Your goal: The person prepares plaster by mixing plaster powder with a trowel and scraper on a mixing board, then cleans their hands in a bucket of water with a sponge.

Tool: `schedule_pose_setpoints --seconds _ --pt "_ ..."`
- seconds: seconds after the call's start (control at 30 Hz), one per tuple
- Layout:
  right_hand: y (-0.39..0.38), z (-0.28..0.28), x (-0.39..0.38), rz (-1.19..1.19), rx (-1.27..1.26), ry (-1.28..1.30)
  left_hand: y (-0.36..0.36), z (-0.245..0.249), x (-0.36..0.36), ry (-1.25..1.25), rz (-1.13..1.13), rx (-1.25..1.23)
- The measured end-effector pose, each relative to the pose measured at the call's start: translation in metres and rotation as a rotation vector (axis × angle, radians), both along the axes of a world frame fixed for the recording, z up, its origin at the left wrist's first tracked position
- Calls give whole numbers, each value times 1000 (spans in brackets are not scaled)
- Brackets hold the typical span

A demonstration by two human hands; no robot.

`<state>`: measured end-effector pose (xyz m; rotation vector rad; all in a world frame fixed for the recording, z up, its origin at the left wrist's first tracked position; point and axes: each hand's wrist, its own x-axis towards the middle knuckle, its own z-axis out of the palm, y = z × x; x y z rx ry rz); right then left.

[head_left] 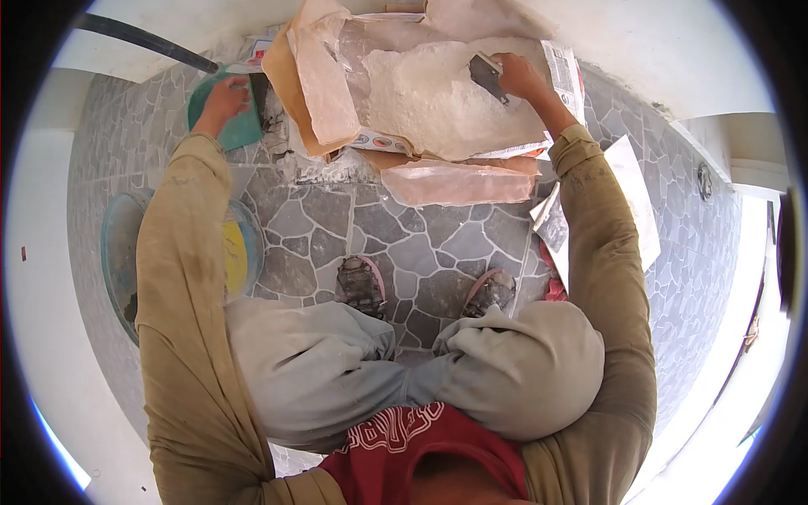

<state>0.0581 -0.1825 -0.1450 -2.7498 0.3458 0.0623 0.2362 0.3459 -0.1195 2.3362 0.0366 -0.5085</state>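
Observation:
An opened paper bag (328, 93) lies on the tiled floor, its torn flaps folded outward, with pale powder (421, 97) heaped inside. Over the right part of the powder, my right hand (519, 76) grips a dark, flat-bladed trowel (488, 77) whose blade points down and left. To the left of the bag, my left hand (227, 99) is over a green plastic piece (246, 128), its fingers partly curled. Whether those fingers hold anything is not clear.
A round transparent tub (118, 252) with a yellow patch stands beside my left forearm. White sheets (627, 202) lie beside my right forearm. A black hose (147, 40) hangs at upper left. My shoes (362, 288) rest on the patterned floor (412, 248).

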Motion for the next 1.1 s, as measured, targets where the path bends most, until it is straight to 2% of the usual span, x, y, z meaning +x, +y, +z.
schedule_pose_setpoints --seconds 0.13,0.33,0.5,0.57,0.7,0.77,0.8,0.87,0.9,0.97,1.03,1.1 --pt "-21 -22 0 17 -12 9 6 1 2 -7 -30 55" --pt "4 -38 -8 2 417 170 -1 4 6 -2 -24 8" --pt "30 -18 -16 18 492 201 -27 22 1 -4 -38 64" --pt "28 -13 -17 -152 566 237 -29 26 -3 -30 -46 16" --pt "4 -17 -11 -222 728 201 -20 29 0 -63 -80 -35" --pt "-7 -15 -10 -251 849 66 -17 29 -2 -55 -78 -22" --pt "-14 -10 -8 -259 844 57 -16 31 -3 -44 -68 -5" --pt "-30 2 -7 -305 624 100 -16 34 -5 -55 -76 -10" --pt "-36 7 -9 -314 621 93 -15 36 -7 -61 -74 -9" --pt "-50 20 -14 -311 838 17 -16 43 -8 -70 -89 9" --pt "-52 64 -40 -323 870 -2 -15 48 -8 -71 -108 25" --pt "-66 81 -60 -367 927 -38 -10 47 -3 -46 -112 85"
